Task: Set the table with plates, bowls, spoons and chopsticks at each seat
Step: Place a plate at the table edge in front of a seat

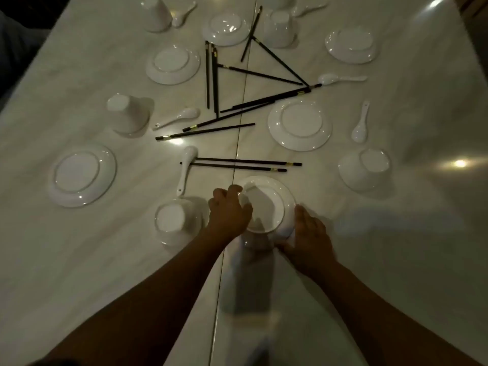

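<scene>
A white plate [266, 204] is tilted up off the white table [79, 273] just in front of me, its underside facing me. My left hand [229, 210] grips its left rim with curled fingers and thumb. My right hand [309, 241] holds the lower right rim, thumb along the edge and fingers underneath. An upside-down bowl [171, 220] stands just left of my left hand. A pair of black chopsticks [243, 163] lies crosswise beyond the plate, with a white spoon [188, 165] at its left end.
Upside-down plates lie at the left [81, 175], centre right [299, 124] and farther back. Inverted bowls stand at the right [364, 170], left [128, 114] and far end. Several loose chopsticks [237, 96] are scattered mid-table, among more spoons [360, 128].
</scene>
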`<control>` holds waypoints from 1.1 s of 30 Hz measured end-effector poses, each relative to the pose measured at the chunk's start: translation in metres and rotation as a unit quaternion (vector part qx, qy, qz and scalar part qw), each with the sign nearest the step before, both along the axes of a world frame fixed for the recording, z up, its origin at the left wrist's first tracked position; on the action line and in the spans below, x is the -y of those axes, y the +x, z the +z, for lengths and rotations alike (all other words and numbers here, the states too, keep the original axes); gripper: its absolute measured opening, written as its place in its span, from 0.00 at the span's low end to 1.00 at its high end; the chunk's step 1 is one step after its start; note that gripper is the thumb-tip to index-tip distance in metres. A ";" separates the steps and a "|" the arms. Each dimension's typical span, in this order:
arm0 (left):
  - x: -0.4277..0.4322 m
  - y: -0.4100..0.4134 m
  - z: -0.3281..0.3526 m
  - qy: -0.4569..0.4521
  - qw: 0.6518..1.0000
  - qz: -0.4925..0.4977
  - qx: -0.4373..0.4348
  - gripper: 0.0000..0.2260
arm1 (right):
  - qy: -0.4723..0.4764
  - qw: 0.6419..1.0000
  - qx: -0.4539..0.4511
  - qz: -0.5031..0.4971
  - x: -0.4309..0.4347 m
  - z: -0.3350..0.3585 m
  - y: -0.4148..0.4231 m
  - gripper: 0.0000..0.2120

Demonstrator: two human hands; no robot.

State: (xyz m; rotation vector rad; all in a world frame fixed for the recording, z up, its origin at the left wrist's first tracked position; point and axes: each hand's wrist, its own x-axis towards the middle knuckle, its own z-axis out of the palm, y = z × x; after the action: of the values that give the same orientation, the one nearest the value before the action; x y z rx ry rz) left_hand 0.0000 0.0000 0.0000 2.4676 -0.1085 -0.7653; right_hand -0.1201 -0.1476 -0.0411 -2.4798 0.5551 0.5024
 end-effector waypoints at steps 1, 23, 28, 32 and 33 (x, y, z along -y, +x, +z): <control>0.002 0.008 -0.002 0.016 1.000 -0.005 0.009 0.23 | -0.025 1.000 0.013 0.006 0.001 -0.004 0.001 0.47; 0.007 0.049 -0.025 -0.039 0.995 0.073 -0.056 0.24 | -0.070 0.994 0.080 -0.018 0.004 -0.027 -0.010 0.45; -0.010 0.036 0.023 -0.247 0.952 0.088 -0.159 0.07 | -0.019 0.997 0.068 -0.008 0.011 -0.020 -0.010 0.44; -0.006 0.007 0.056 -0.300 0.945 0.042 -0.124 0.04 | 0.272 0.923 0.082 -0.258 0.015 0.024 -0.002 0.24; -0.004 -0.003 0.063 -0.302 0.947 0.019 -0.105 0.03 | 0.368 0.861 0.057 -0.347 0.017 0.037 -0.002 0.17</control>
State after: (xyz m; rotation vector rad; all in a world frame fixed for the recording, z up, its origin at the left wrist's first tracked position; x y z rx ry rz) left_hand -0.0035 0.0043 0.0625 1.7959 -0.1850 -0.8267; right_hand -0.1223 -0.1646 -0.0039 -1.4355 0.9384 0.2033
